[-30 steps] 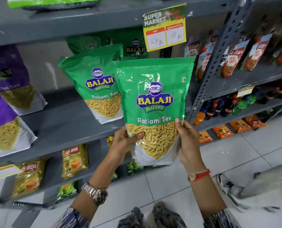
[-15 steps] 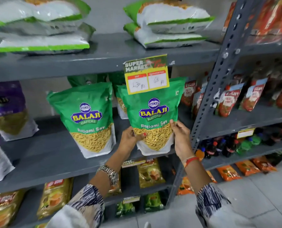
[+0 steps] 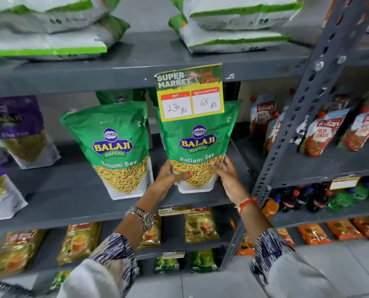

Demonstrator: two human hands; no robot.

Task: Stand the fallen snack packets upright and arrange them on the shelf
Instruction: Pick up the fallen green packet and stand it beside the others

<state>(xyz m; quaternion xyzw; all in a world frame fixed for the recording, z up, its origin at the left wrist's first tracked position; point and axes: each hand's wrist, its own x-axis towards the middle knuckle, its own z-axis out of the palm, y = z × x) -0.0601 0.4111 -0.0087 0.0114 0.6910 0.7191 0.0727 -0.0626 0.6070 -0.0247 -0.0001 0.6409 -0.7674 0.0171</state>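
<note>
We see two glossy green plastic Ratlami Sev pouches standing upright on the grey metal shelf (image 3: 76,190), each with a clear window showing thin yellow strands above a white base. The right pouch (image 3: 197,145) is gripped low on both sides: our left hand (image 3: 170,175) wraps its lower left edge with the thumb across the window, and our right hand (image 3: 227,175) presses fingers flat against its lower right edge. Its base sits on the shelf surface. The left pouch (image 3: 116,147), at nine o'clock of the held one, stands free and just beside it. A stiff yellow-bordered price card (image 3: 190,93) hangs from the shelf above, overlapping the held pouch's top at twelve o'clock. Further up, four flat white-and-green packets lie in two stacks of two, the left stack (image 3: 46,29) and the right stack (image 3: 233,24). A metal watch (image 3: 143,216) circles the left wrist; a red-orange thread band (image 3: 247,203) the right.
</note>
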